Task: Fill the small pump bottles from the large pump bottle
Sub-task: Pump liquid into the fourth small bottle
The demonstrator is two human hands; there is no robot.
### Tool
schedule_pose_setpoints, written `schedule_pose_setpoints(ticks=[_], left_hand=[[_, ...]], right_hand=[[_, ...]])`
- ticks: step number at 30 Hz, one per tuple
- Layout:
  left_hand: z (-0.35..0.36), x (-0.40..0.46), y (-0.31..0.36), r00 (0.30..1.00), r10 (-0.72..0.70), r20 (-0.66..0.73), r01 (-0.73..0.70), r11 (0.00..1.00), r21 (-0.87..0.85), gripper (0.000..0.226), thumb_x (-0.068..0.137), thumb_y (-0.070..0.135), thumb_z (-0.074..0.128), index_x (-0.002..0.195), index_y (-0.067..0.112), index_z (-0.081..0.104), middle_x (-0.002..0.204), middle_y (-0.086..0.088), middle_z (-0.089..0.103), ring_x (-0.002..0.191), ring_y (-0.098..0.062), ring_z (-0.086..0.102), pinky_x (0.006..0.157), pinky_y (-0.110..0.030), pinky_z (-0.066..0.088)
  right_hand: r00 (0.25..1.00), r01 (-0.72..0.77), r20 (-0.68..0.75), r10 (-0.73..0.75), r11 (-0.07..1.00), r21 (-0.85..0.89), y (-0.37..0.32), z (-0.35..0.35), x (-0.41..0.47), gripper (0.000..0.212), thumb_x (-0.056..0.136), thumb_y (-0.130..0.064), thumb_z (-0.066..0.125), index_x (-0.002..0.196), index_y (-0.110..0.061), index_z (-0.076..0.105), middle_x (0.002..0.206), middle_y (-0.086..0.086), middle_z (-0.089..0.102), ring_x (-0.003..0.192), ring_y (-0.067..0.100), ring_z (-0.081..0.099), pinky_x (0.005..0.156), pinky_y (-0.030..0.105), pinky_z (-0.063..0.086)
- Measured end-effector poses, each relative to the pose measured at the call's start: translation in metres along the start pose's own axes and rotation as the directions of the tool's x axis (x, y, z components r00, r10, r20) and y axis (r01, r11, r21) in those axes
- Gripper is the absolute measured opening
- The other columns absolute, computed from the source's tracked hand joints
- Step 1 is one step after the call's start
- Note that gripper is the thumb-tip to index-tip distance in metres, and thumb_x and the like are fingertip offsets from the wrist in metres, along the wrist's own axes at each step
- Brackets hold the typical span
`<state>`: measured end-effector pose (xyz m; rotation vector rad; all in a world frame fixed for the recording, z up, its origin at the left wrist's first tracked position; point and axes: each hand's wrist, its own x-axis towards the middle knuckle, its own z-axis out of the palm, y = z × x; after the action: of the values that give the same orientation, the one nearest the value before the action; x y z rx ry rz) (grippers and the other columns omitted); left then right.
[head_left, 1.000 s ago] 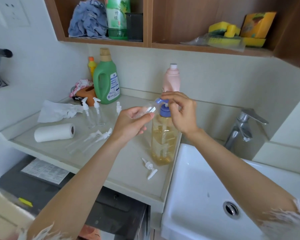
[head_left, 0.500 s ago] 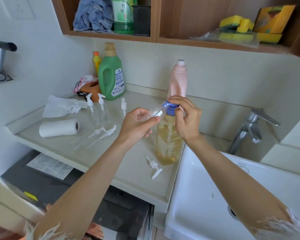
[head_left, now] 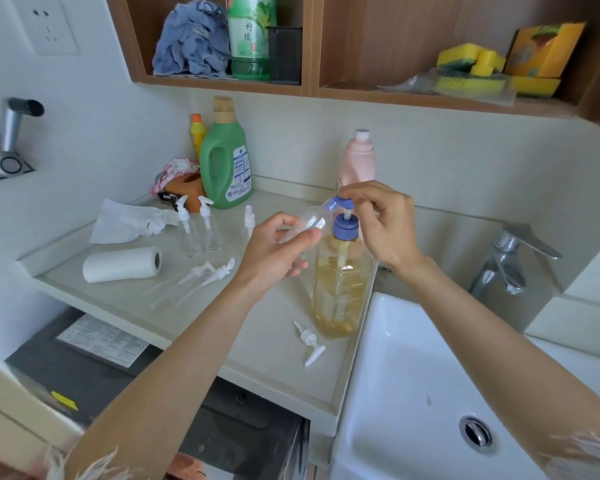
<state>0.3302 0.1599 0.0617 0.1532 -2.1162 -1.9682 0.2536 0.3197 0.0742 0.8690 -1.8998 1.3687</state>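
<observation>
The large pump bottle [head_left: 340,289] holds amber liquid and stands at the counter's right edge by the sink. Its blue pump head [head_left: 340,204] is raised, with the white stem showing. My right hand [head_left: 383,223] rests its fingers over the pump head. My left hand [head_left: 276,251] grips a small clear bottle [head_left: 309,223], tilted with its open neck at the blue spout. That bottle's white pump cap [head_left: 310,341] lies loose on the counter. Three small pump bottles [head_left: 201,223] stand farther back, and two more [head_left: 194,278] lie flat.
A paper towel roll [head_left: 122,264] and a crumpled tissue [head_left: 129,221] lie on the counter [head_left: 257,341] at the left. A green detergent jug [head_left: 226,157] and a pink bottle [head_left: 357,157] stand at the back. The white sink [head_left: 413,375] and faucet [head_left: 513,258] are on the right.
The blue pump head was pressed down half a second ago and has risen again under my right hand. My left hand keeps the small bottle at the spout. The camera moved closer.
</observation>
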Motion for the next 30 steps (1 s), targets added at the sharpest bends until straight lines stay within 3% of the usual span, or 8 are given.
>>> schedule_pose_setpoints(ticks=[5,11,19,23,30], left_hand=[[0.001,0.000,-0.007,1.000,-0.019,-0.015,0.018,1.000,-0.020,0.020,0.083,0.021,0.072,0.092,0.010,0.058,0.093,-0.025,0.067,0.047,-0.017,0.054,0.040,-0.019,0.039],[0.002,0.004,-0.014,0.999,-0.046,-0.013,0.047,0.999,0.024,0.021,0.082,0.022,0.073,0.087,0.009,0.057,0.069,-0.007,0.062,0.042,-0.015,0.049,0.037,-0.016,0.033],[0.002,-0.004,-0.004,1.000,0.025,-0.007,-0.024,0.999,0.032,0.025,0.081,0.015,0.073,0.096,0.007,0.056,0.087,-0.014,0.065,0.047,-0.014,0.049,0.039,-0.017,0.034],[0.006,-0.005,-0.005,0.996,0.088,-0.016,-0.087,0.994,0.069,0.027,0.072,0.016,0.076,0.088,0.019,0.054,0.097,-0.014,0.069,0.049,-0.012,0.051,0.043,-0.018,0.038],[0.004,-0.003,-0.016,0.993,0.112,-0.026,-0.110,0.993,0.044,0.030,0.074,0.010,0.079,0.095,0.017,0.058,0.088,-0.012,0.070,0.045,-0.005,0.050,0.043,-0.015,0.037]], right_hand=[[0.990,-0.005,-0.140,0.015,0.998,0.069,0.014,0.019,-0.019,0.031,0.085,-0.010,0.043,0.087,-0.002,0.073,0.092,0.001,0.067,0.092,0.011,0.064,0.085,0.020,0.047],[0.984,-0.004,-0.176,0.024,0.994,0.113,0.025,0.027,-0.024,0.030,0.078,-0.002,0.043,0.082,0.000,0.073,0.087,0.007,0.067,0.086,0.011,0.063,0.083,0.016,0.046],[0.998,-0.025,-0.053,0.028,0.999,0.043,0.006,0.009,-0.007,0.036,0.077,-0.013,0.040,0.083,-0.006,0.075,0.087,-0.001,0.067,0.085,0.008,0.063,0.081,0.022,0.049],[1.000,-0.014,-0.024,0.015,1.000,0.027,0.001,0.004,-0.002,0.037,0.082,-0.017,0.040,0.083,-0.005,0.075,0.086,-0.006,0.066,0.085,0.007,0.062,0.081,0.020,0.047],[0.985,0.019,-0.171,-0.001,0.995,0.103,0.017,0.022,-0.019,0.032,0.083,-0.006,0.042,0.086,-0.001,0.074,0.092,0.007,0.068,0.091,0.020,0.066,0.085,0.025,0.049]])
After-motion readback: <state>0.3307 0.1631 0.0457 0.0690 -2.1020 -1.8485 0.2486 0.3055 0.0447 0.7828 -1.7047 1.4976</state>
